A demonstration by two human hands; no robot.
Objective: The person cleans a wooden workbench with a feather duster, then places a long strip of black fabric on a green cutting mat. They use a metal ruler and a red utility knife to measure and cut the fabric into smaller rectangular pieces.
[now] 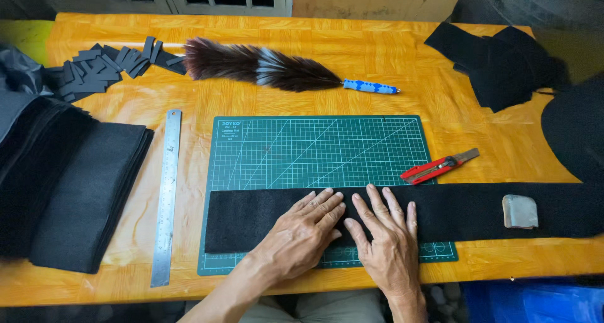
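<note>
Head view: left hand (302, 232) and right hand (387, 235) press flat, fingers spread, gripping nothing, atop black felt strip (251, 219) lying on green cutting mat (314, 150).

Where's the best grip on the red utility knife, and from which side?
Judging by its pose, grip the red utility knife across its red handle body, from above. It lies flat on the table, aslant at the cutting mat's right edge, grey tip up-right toward the far side. The right hand is nearest; keep fingers off the tip.
</note>
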